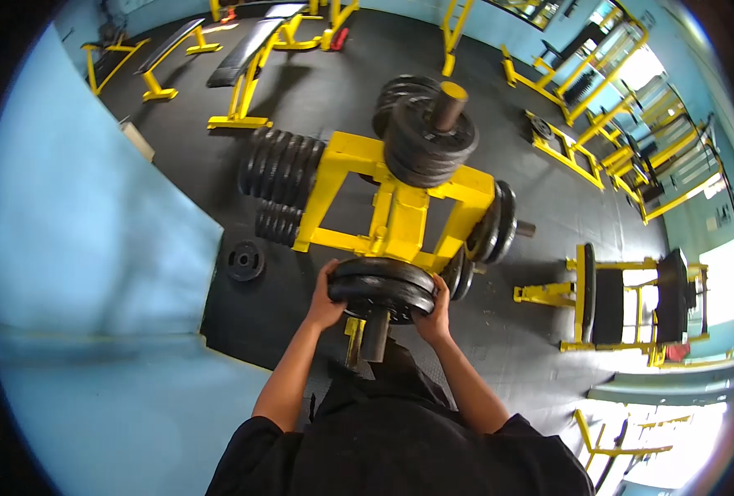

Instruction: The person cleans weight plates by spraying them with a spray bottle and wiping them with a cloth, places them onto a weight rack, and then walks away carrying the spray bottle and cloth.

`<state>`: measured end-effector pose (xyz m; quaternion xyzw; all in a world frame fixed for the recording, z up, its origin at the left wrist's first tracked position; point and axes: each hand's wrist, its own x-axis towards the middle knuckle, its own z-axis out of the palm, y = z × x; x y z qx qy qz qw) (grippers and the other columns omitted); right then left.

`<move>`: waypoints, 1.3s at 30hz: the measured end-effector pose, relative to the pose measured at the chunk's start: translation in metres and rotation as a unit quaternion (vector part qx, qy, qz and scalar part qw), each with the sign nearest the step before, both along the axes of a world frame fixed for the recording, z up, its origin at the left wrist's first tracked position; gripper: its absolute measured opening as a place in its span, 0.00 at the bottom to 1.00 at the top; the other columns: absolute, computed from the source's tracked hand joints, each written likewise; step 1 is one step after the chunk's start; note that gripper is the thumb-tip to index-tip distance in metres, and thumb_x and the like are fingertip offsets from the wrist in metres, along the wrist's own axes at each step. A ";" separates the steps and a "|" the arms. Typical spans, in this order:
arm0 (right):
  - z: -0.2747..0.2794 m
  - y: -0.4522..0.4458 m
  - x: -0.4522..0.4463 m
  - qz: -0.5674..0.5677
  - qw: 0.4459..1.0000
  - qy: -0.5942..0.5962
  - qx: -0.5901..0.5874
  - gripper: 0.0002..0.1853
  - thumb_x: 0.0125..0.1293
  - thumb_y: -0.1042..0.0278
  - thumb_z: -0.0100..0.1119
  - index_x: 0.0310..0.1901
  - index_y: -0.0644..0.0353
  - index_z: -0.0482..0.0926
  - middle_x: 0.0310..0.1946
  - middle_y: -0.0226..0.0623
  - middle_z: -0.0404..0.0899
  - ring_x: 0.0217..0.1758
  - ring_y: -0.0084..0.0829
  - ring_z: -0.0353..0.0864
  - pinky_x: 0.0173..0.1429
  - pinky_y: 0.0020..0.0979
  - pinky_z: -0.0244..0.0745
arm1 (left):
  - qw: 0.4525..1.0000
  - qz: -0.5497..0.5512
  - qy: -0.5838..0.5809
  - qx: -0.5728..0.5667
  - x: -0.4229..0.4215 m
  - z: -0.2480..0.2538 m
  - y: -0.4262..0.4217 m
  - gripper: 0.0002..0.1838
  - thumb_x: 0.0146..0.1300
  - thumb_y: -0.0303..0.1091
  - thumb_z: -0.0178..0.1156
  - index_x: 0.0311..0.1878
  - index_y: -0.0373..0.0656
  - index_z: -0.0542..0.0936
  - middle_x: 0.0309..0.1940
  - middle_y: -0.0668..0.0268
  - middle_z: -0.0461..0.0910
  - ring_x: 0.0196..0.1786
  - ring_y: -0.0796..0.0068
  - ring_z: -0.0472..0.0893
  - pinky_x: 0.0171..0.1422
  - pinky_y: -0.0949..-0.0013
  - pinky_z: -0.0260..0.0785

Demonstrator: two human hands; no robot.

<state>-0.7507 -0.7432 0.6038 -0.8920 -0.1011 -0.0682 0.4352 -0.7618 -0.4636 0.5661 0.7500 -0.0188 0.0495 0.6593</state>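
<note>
1. Here's where I am on the feed: my left hand [326, 299] is on one side of the near weight plates [382, 289], and my right hand [435, 317] is on the other.
2. Both grips are closed, fingers wrapped on the outer rims. I can make out at least two discs face to face, but I can't tell whether I have hold of one or the whole set.
3. Position: the plates are at the near side of the yellow rack [404, 219], around the near peg [374, 337]. Its bare end pokes out toward me, past the front disc.
4. So, what's done: contact on both sides, hands roughly level, discs lined up with the peg. I'd call this mid-handling; whether the discs are seated all the way back, I can't judge from here.
5. Elsewhere on the rack, the left stack [280, 168] and the smaller stack [277, 223] below it are in place. The top plates [426, 149] sit around the upper peg [449, 107], and the right-hand plates [499, 223] hang on their side.
6. One loose end: a single small plate [245, 261] lies on the floor [499, 351], left of the rack, not on any peg. My hands are well apart from it.
</note>
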 end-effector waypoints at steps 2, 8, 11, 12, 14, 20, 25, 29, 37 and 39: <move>0.014 -0.013 -0.007 -0.005 1.000 0.029 0.000 0.58 0.47 0.76 0.74 0.74 0.58 0.42 0.66 0.50 0.56 0.69 0.44 0.62 0.72 0.40 0.63 | 0.997 0.033 0.059 -0.039 -0.009 0.002 -0.007 0.54 0.45 0.12 0.64 0.75 0.53 0.51 0.69 0.54 0.60 0.72 0.55 0.62 0.74 0.58 0.59; 0.018 -0.101 -0.079 -0.050 0.982 0.180 -0.008 0.61 0.47 0.66 0.76 0.75 0.59 0.38 0.72 0.54 0.44 0.75 0.52 0.50 0.74 0.46 0.61 | 0.936 0.229 0.218 -0.158 -0.072 0.010 -0.035 0.46 0.58 0.25 0.63 0.75 0.53 0.48 0.66 0.52 0.60 0.67 0.56 0.65 0.68 0.58 0.62; -0.042 -0.173 -0.149 -0.121 0.962 0.218 -0.114 0.57 0.50 0.64 0.74 0.75 0.59 0.42 0.71 0.56 0.48 0.75 0.56 0.48 0.77 0.48 0.53 | 0.907 0.260 0.301 -0.139 -0.129 -0.044 -0.050 0.39 0.61 0.30 0.61 0.72 0.51 0.53 0.62 0.52 0.66 0.60 0.60 0.72 0.63 0.62 0.65; -0.059 -0.197 -0.176 -0.163 0.947 0.248 -0.121 0.57 0.50 0.63 0.73 0.75 0.59 0.42 0.70 0.57 0.49 0.74 0.57 0.49 0.78 0.49 0.51 | 0.899 0.256 0.338 -0.113 -0.147 -0.059 -0.057 0.33 0.61 0.31 0.61 0.67 0.47 0.59 0.58 0.53 0.70 0.57 0.63 0.74 0.60 0.63 0.67; -0.082 -0.248 -0.231 -0.272 0.908 0.306 -0.089 0.59 0.51 0.64 0.73 0.75 0.59 0.37 0.70 0.62 0.47 0.72 0.60 0.50 0.77 0.50 0.51 | 0.892 0.254 0.366 -0.081 -0.179 -0.092 -0.074 0.27 0.60 0.32 0.62 0.62 0.44 0.64 0.54 0.55 0.74 0.53 0.65 0.77 0.58 0.65 0.68; -0.150 -0.424 -0.339 -0.505 0.779 0.370 -0.029 0.62 0.54 0.67 0.72 0.76 0.48 0.28 0.68 0.69 0.42 0.70 0.65 0.51 0.75 0.54 0.52 | 0.946 0.089 0.291 0.110 -0.179 -0.084 -0.202 0.13 0.60 0.33 0.61 0.44 0.40 0.73 0.33 0.62 0.81 0.39 0.67 0.82 0.48 0.65 0.72; -0.182 -0.553 -0.369 -0.517 0.831 0.192 -0.069 0.54 0.62 0.62 0.68 0.76 0.51 0.34 0.67 0.73 0.43 0.68 0.66 0.53 0.74 0.58 0.51 | 0.960 0.009 0.225 0.164 -0.129 -0.031 -0.355 0.10 0.64 0.32 0.60 0.45 0.40 0.73 0.32 0.64 0.79 0.38 0.70 0.80 0.46 0.68 0.72; -0.129 -0.593 -0.326 -0.575 0.788 0.219 0.019 0.49 0.65 0.53 0.64 0.76 0.56 0.39 0.66 0.65 0.51 0.66 0.62 0.57 0.72 0.55 0.54 | 0.966 -0.044 0.228 0.113 -0.097 0.028 -0.441 0.08 0.66 0.31 0.59 0.45 0.42 0.72 0.34 0.70 0.73 0.39 0.81 0.73 0.46 0.74 0.67; -0.106 -0.596 -0.179 -0.393 0.904 0.126 0.109 0.44 0.67 0.51 0.64 0.74 0.59 0.47 0.61 0.53 0.59 0.56 0.40 0.67 0.63 0.43 0.66 | 0.976 -0.022 0.179 0.119 -0.046 0.052 -0.540 0.12 0.67 0.35 0.60 0.48 0.41 0.72 0.27 0.72 0.71 0.30 0.81 0.72 0.39 0.73 0.68; -0.096 -0.602 -0.136 -0.354 0.923 0.121 0.090 0.44 0.68 0.51 0.62 0.74 0.58 0.46 0.58 0.50 0.61 0.53 0.37 0.69 0.60 0.41 0.69 | 0.974 -0.027 0.191 0.119 -0.023 0.046 -0.559 0.12 0.68 0.35 0.59 0.49 0.41 0.72 0.27 0.72 0.72 0.30 0.81 0.72 0.39 0.73 0.68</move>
